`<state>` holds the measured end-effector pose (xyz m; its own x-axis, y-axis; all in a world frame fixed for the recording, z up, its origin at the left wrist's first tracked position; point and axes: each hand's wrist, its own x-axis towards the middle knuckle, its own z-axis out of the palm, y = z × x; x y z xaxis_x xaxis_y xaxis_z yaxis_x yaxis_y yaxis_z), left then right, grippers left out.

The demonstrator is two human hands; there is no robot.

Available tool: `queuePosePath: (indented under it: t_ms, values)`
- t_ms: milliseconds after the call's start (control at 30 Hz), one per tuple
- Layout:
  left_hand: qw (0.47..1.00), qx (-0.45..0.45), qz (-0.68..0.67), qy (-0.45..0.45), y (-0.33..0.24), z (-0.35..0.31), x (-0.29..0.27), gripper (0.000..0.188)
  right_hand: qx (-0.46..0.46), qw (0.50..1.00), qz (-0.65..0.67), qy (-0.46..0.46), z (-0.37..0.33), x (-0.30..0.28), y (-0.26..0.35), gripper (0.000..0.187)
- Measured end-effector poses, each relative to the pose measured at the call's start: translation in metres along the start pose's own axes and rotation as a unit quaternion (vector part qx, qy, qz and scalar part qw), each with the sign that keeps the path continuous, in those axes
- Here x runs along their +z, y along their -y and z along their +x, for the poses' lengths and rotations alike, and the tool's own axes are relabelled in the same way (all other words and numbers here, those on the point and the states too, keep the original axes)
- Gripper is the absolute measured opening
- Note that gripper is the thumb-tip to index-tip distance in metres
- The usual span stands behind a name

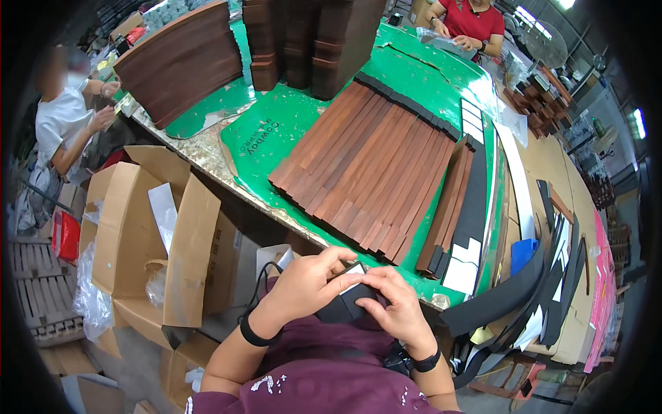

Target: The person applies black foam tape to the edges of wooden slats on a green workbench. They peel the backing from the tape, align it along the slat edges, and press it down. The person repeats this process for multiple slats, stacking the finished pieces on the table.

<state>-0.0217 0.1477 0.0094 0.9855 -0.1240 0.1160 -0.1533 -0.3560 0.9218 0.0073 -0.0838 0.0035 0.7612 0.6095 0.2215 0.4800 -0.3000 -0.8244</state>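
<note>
Close to my body, just off the front edge of the table, both hands hold a flat black foam-like piece [338,310] with a white patch on its upper face. My left hand [303,284] pinches its left side, thumb and fingers bent at the white part. Fingers of my right hand [398,303] close on its right side, the thumb low on the black face. Right beyond, a row of reddish-brown wooden slats [365,169] lies on the table, their far ends capped in black. Beside it sit a few separate slats [448,200] and a black strip [476,200] with white rectangles [463,265].
Tall stacks of dark slats [179,65] stand at the back of the green-covered table [258,141]. Long black strips [503,293] and a blue object [523,255] lie at right. An open carton [186,255] is at left. A person in red [476,24] and another in white [58,124] work nearby.
</note>
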Motion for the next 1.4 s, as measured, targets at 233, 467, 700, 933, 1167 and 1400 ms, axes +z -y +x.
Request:
queuePosePath:
  t_ms: [233, 467, 700, 933, 1167, 1400]
  values:
    - [0.997, -0.004, -0.072, -0.014, -0.004, 0.006, 0.007, 0.028, -0.007, 0.998, -0.057, -0.016, 0.003, -0.003, 0.009, 0.05]
    - [0.996, -0.057, -0.071, 0.021, 0.003, 0.009, 0.008, 0.03, -0.069, 0.989, -0.128, -0.023, 0.004, 0.001, 0.002, 0.025]
    - [0.996, -0.029, -0.036, -0.072, 0.022, 0.011, 0.023, 0.02, -0.123, 0.989, -0.047, -0.068, 0.002, -0.005, -0.006, 0.025]
    - [0.999, 0.033, 0.029, -0.01, 0.019, 0.008, 0.029, 0.019, 0.016, 0.956, 0.2, -0.214, -0.016, -0.031, -0.021, 0.07]
    - [0.996, 0.071, 0.055, 0.017, 0.016, 0.006, 0.074, 0.025, 0.051, 0.959, -0.118, -0.253, -0.007, -0.053, -0.024, 0.07]
    - [0.994, 0.059, 0.088, 0.021, 0.009, 0.003, 0.081, 0.025, 0.03, 0.96, -0.231, -0.157, -0.001, -0.064, -0.023, 0.08]
